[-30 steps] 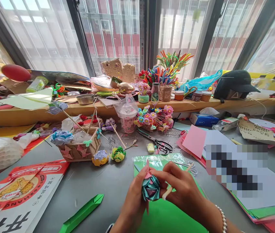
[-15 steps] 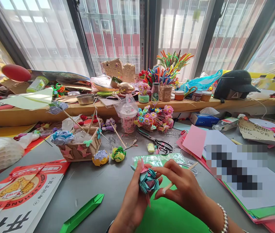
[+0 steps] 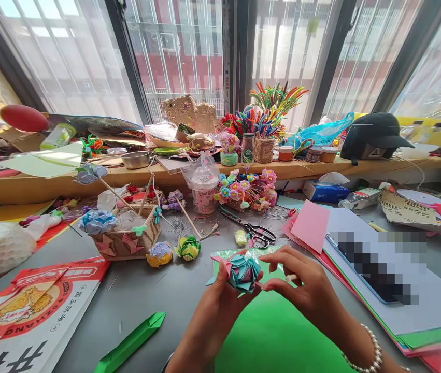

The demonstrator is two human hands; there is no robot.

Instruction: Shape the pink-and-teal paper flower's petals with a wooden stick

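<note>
My left hand (image 3: 220, 298) is wrapped round a folded paper flower (image 3: 244, 273) with teal and pink petals, its thumb on the near left side. My right hand (image 3: 306, 285) is at the flower's right side, curled, with thumb and forefinger close to the petals at its lower right edge. The pale end of a thin wooden stick (image 3: 292, 278) shows between its fingers; the rest is hidden. Beneath both hands lies a green paper sheet (image 3: 278, 331). A folded green paper strip (image 3: 132, 342) lies to the left on the grey table.
Scissors (image 3: 257, 233) and two paper flowers, one green-yellow (image 3: 188, 248) and one purple-yellow (image 3: 159, 254), lie beyond my hands. A decorated box (image 3: 123, 241) stands left. At right, a phone (image 3: 368, 274) rests on stacked paper (image 3: 430, 311). A lidded cup (image 3: 205, 191) stands further back.
The flower has been turned and tipped in my left hand, showing more teal petals. My right hand has shifted right, and the stick is now mostly hidden by its fingers.
</note>
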